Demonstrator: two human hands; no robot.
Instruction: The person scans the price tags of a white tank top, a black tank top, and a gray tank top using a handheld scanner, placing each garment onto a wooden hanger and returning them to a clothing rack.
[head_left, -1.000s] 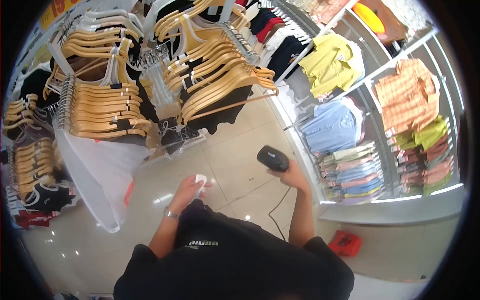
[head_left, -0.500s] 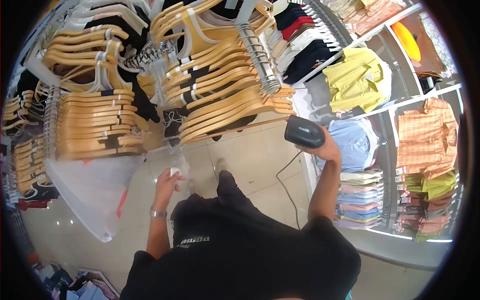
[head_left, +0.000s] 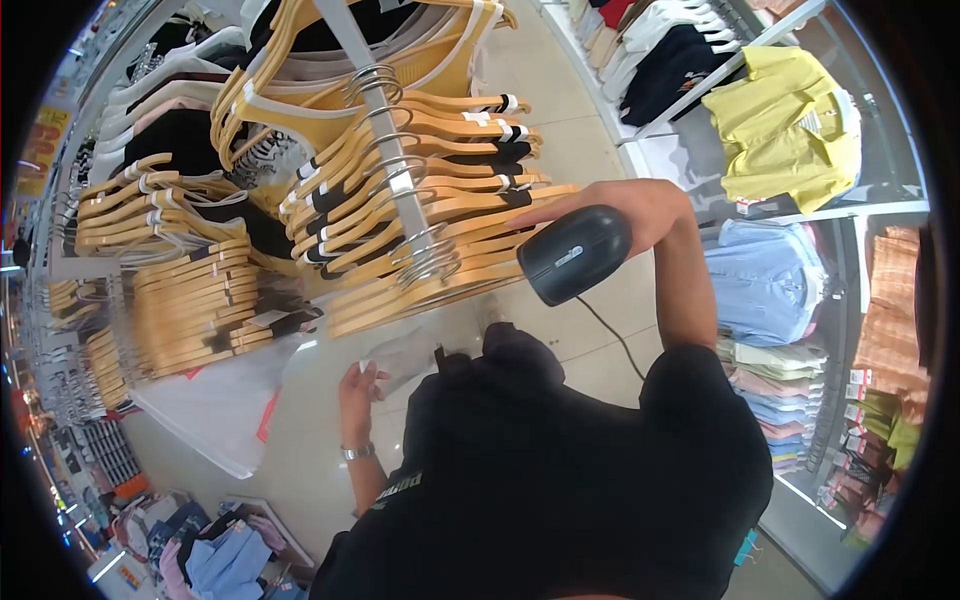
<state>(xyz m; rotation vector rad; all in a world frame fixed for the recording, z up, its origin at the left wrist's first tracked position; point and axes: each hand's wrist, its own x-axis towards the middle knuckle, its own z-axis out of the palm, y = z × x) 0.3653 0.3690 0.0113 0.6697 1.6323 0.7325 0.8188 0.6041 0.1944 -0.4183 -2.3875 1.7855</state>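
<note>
A black corded handheld scanner (head_left: 575, 254) is held in my right hand (head_left: 652, 212), beside the front end of a rack of wooden hangers (head_left: 480, 230). One or more fingers reach toward the hangers; whether they touch is unclear. The hangers hang by metal hooks on a rail (head_left: 400, 190). My left hand (head_left: 362, 392), with a watch at the wrist, is low on the left, its fingers closed on a small white piece (head_left: 367, 368). Translucent plastic (head_left: 405, 358) lies beside that hand.
Another rack of wooden hangers (head_left: 190, 310) stands at left, above a white translucent sheet (head_left: 215, 410). Folded clothes (head_left: 225, 560) lie at lower left. On the right wall hang a yellow shirt (head_left: 785, 130), a blue shirt (head_left: 765, 280) and an orange checked garment (head_left: 890, 300).
The view has shifted. My right hand and the scanner have moved left, closer to the hangers, with fingers now stretched toward them. My left hand still holds the white piece.
</note>
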